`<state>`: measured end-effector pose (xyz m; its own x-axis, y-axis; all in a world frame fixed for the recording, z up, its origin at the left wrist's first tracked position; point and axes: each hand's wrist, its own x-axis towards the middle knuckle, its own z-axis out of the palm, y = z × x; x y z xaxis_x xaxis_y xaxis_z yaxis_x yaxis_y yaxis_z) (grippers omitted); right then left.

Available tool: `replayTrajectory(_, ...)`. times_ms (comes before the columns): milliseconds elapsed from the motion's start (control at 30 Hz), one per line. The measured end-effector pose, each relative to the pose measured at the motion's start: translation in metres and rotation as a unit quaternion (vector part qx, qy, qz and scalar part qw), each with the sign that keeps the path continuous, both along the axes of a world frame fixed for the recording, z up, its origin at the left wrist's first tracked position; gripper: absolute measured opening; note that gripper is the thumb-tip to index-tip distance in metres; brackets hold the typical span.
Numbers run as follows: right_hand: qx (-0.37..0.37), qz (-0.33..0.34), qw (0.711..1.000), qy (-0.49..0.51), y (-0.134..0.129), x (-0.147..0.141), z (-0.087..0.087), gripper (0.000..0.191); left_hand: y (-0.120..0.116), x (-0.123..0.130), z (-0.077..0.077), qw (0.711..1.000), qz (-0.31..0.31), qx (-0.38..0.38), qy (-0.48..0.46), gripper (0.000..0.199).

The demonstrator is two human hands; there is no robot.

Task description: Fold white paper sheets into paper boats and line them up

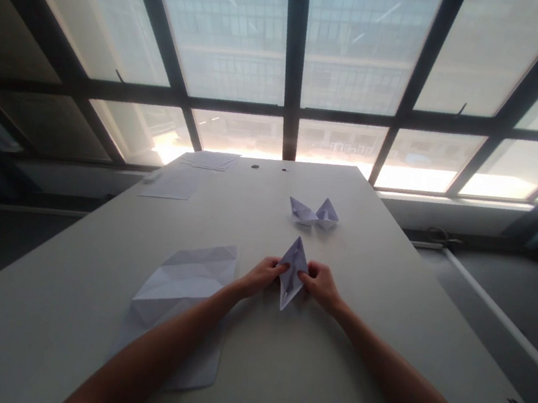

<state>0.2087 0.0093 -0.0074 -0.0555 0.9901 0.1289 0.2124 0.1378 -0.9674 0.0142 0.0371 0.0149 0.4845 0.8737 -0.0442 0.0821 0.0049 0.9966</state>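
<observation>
Between my two hands is a folded paper boat (295, 259), white, with pointed ends toward and away from me and its hollow facing up. My left hand (262, 276) pinches its left side, thumb on the inner edge and fingers beneath. On the opposite side my right hand (321, 283) grips it the same way. Just beyond, another folded paper boat (314, 218) rests on the white table (245, 359). To the left lie creased paper sheets (191, 277), partly covered by my left forearm.
More white paper sheets (173, 184) lie at the table's far left. Two small dark round spots (254, 166) mark the far end. Large framed windows (224, 26) stand behind the table. A white pipe or rail (499, 313) runs along the floor at right.
</observation>
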Motion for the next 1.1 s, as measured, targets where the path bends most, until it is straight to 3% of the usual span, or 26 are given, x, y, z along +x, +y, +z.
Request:
replayTrajectory(200, -0.003, 0.000, 1.000, 0.008, 0.001, 0.000, -0.005, 0.020, 0.001, 0.000, -0.002, 0.999, 0.034, -0.005, 0.010, 0.042)
replayTrajectory(500, 0.005, 0.037, 0.999, -0.015, 0.001, 0.000, -0.002, 0.025, 0.000, -0.002, -0.003, 0.996, 0.015, 0.041, 0.083, 0.045)
replayTrajectory(767, 0.001, 0.026, 1.000, -0.006, 0.003, 0.001, -0.004, 0.015, 0.003, -0.002, -0.009, 0.994, 0.014, 0.050, 0.100, 0.049)
replayTrajectory(900, -0.004, 0.028, 1.000, 0.008, 0.003, 0.001, -0.003, 0.015, 0.003, -0.002, -0.006, 0.996, 0.000, 0.047, 0.077, 0.049)
replayTrajectory(1100, -0.021, 0.012, 0.998, 0.050, 0.002, 0.001, 0.002, 0.019, -0.002, -0.004, 0.005, 0.997, -0.067, 0.044, -0.008, 0.047)
